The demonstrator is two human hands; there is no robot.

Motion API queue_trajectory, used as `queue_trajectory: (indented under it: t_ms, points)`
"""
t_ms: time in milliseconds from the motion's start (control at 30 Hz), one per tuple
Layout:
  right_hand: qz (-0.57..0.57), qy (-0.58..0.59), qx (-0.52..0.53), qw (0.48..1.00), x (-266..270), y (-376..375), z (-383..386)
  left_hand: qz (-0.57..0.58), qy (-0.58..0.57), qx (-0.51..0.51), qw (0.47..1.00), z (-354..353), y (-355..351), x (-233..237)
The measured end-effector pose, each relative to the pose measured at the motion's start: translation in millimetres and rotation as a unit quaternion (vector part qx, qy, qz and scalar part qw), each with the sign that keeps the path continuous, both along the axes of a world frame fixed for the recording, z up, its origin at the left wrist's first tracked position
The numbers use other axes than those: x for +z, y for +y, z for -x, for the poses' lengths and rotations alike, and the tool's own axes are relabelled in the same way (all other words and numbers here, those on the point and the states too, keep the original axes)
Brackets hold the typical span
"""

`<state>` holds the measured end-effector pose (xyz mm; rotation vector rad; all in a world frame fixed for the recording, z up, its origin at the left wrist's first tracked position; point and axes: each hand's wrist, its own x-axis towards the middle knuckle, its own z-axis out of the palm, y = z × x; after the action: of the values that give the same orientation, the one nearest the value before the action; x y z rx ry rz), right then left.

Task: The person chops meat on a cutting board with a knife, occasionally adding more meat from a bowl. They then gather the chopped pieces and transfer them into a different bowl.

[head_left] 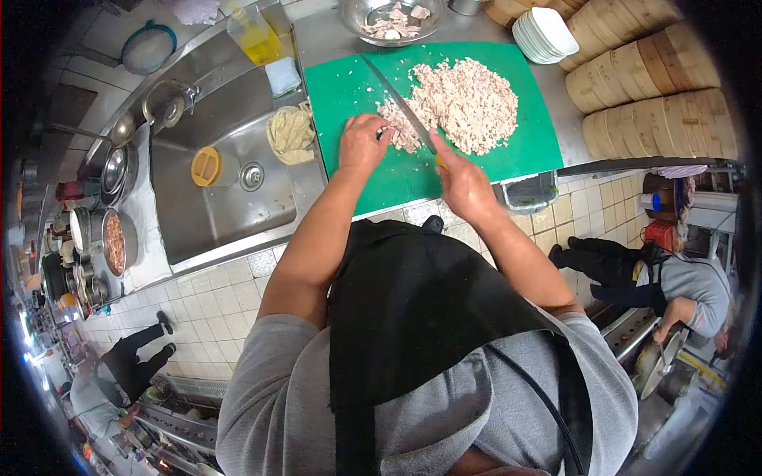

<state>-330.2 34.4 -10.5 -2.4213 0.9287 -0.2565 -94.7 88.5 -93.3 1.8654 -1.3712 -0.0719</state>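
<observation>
A green cutting board lies on the metal counter with a large heap of finely chopped pale meat on its right half. My right hand is wrapped round the yellow handle of a long knife, whose blade points to the upper left across the meat. Left of the blade, my left hand rests on the board with curled fingers at a small pile of meat pieces. Whatever its fingertips grip is too small to make out. Behind the board, a metal bowl holds larger meat pieces.
Left of the board is a sink with a yellow container. A crumpled cloth lies at its edge, near an oil jug. Stacked plates and bamboo steamers stand right. Two co-workers are farther off.
</observation>
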Motion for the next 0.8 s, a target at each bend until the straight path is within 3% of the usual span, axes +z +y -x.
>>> queue_trajectory:
  t_ms: [167, 300, 367, 567, 700, 767, 800]
  points:
    - [-0.025, 0.108, 0.021, 0.994, -6.2, -5.2, -0.6, -0.001, 0.004, -0.006, 1.0, -0.9, 5.9, 0.6]
    - [-0.002, 0.014, -0.001, 1.0, 4.6, 4.8, -0.5, 0.042, 0.002, 0.003, 0.999, 3.0, 11.6, 1.1]
    - [-0.033, 0.138, 0.027, 0.989, -8.2, 1.2, 0.5, 0.045, -0.004, -0.014, 0.999, 2.5, 16.9, -4.0]
    - [-0.007, 0.034, 0.006, 0.999, 7.0, 10.5, 0.1, 0.046, -0.019, -0.013, 0.999, 2.6, 17.3, -2.9]
    - [-0.028, 0.136, 0.034, 0.99, -0.5, 1.2, -0.8, 0.038, -0.02, -0.02, 0.999, -1.8, 17.0, -1.4]
    - [-0.015, 0.03, 0.006, 0.999, 4.9, 6.6, 1.2, 0.044, -0.002, -0.012, 0.999, 1.6, 20.8, -0.8]
    - [-0.013, 0.03, 0.004, 0.999, 4.6, 5.7, 0.9, 0.046, -0.002, -0.013, 0.999, 1.1, 19.9, -0.5]
